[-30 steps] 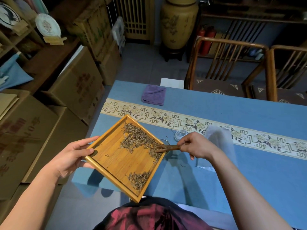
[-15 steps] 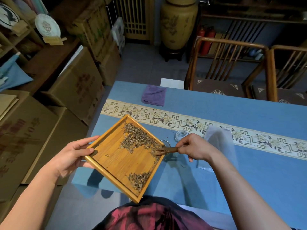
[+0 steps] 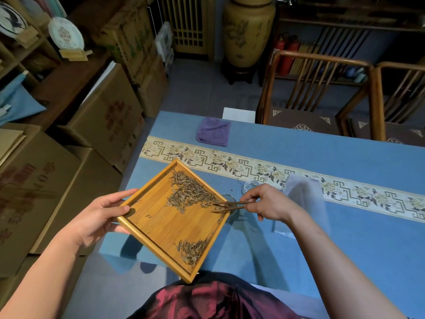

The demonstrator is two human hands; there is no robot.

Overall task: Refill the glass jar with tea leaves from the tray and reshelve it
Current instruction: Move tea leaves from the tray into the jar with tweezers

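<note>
Tea leaves raked across a tilted bamboo tray

The left hand grips the bamboo tray by its left corner, thumb on the rim. The right hand pinches wooden tweezers, tips apart among the tea leaves at the tray's right edge, above the glass jar, mostly hidden.

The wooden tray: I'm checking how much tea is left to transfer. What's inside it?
The wooden tray holds two patches of tea leaves: a larger pile near its far corner and a smaller pile near its near corner. Bare wood shows between them. Nothing hides its floor.
</note>
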